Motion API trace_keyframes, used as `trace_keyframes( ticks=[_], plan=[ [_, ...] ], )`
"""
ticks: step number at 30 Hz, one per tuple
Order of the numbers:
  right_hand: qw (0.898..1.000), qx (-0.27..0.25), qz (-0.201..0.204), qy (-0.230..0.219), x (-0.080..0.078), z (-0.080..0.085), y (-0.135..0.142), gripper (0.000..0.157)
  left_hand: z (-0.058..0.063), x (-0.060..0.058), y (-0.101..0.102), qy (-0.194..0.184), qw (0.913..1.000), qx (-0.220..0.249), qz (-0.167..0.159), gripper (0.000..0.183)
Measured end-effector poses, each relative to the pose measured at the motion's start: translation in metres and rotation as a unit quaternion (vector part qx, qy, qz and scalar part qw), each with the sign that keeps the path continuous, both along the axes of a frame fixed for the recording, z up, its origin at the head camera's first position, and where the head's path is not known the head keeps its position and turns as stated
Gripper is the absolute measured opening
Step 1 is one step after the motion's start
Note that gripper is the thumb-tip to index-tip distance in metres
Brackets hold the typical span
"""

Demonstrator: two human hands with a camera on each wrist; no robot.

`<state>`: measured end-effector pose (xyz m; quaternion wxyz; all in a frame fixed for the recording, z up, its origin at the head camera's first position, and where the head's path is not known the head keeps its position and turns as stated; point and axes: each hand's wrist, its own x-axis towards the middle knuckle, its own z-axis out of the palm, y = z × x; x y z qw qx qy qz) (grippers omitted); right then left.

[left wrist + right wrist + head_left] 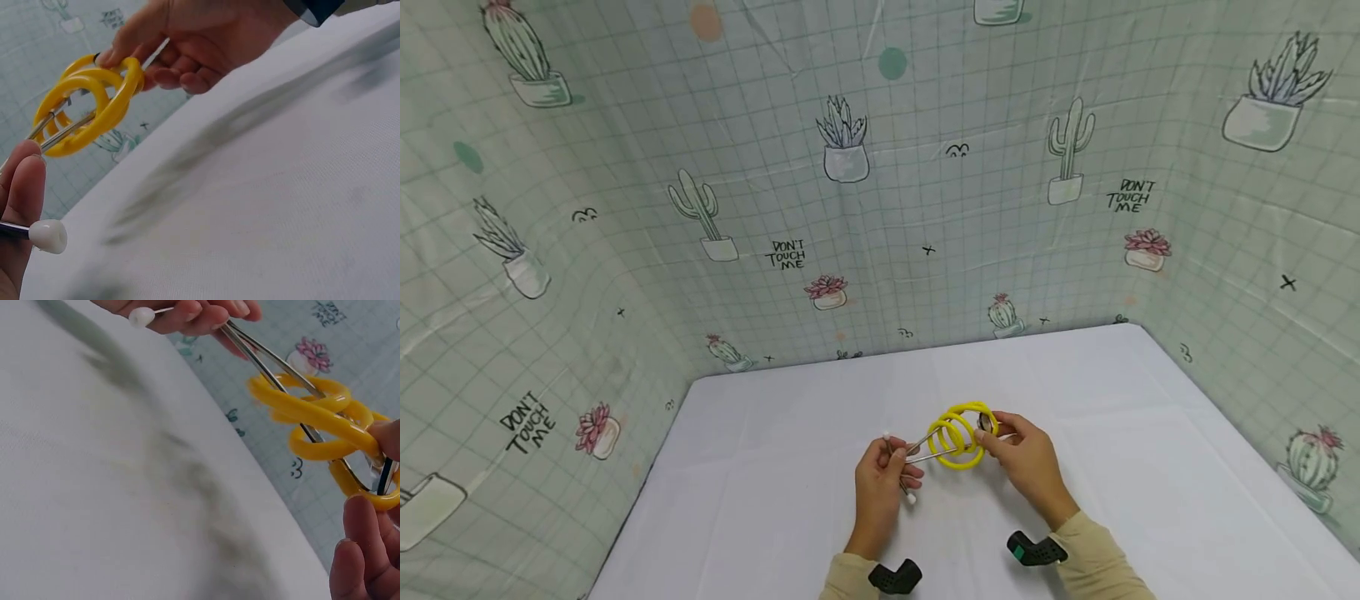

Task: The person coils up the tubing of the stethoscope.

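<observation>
Between my hands, just over the table, is a stethoscope with yellow tubing (976, 406) looped several times around its metal ear tubes (256, 356). My left hand (877, 492) pinches the ear tubes between thumb and fingers. White ear tips (912, 499) stick out on either side of that hand; one ear tip (49, 236) shows close up in the left wrist view. At the other end, my right hand (1028, 462) grips the last yellow loop beside the round chest piece (984, 422). Its fingers partly hide the chest piece.
A white-covered table (767, 450) lies under both hands. Behind it and along the sides hangs a pale green gridded cloth (760, 142) printed with cacti. Dark bands (1037, 550) circle the wrists over beige sleeves (1105, 550).
</observation>
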<state>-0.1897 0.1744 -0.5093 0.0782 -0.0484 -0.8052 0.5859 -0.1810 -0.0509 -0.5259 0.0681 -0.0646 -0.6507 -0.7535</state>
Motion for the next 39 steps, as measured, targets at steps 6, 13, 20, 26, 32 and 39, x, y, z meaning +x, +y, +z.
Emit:
trace_keyframes(
  ticks=[6,13,20,26,32,39],
  plan=[
    [1.000,-0.013,0.005,-0.011,0.000,0.006,0.000,0.056,0.003,0.003,-0.002,-0.002,1.0000,-0.003,-0.009,0.017],
    [0.996,-0.065,0.001,-0.052,-0.004,0.012,-0.002,0.048,0.007,-0.001,-0.004,0.010,0.9995,-0.026,-0.013,0.021],
    [0.995,-0.073,-0.016,-0.064,-0.005,0.009,-0.004,0.041,0.010,-0.002,-0.004,0.007,0.9989,-0.040,-0.024,0.024],
    [0.994,-0.078,-0.017,-0.069,-0.005,0.006,-0.007,0.040,0.011,-0.001,-0.006,0.006,0.9989,-0.043,-0.020,0.026],
    [0.995,-0.072,-0.028,-0.068,-0.002,0.003,-0.005,0.039,0.011,-0.004,-0.004,-0.004,0.9983,-0.053,-0.026,0.028],
    [0.995,-0.068,-0.034,-0.061,-0.001,0.006,0.000,0.042,0.011,-0.011,0.002,-0.023,0.9983,-0.051,-0.016,0.026]
  ],
)
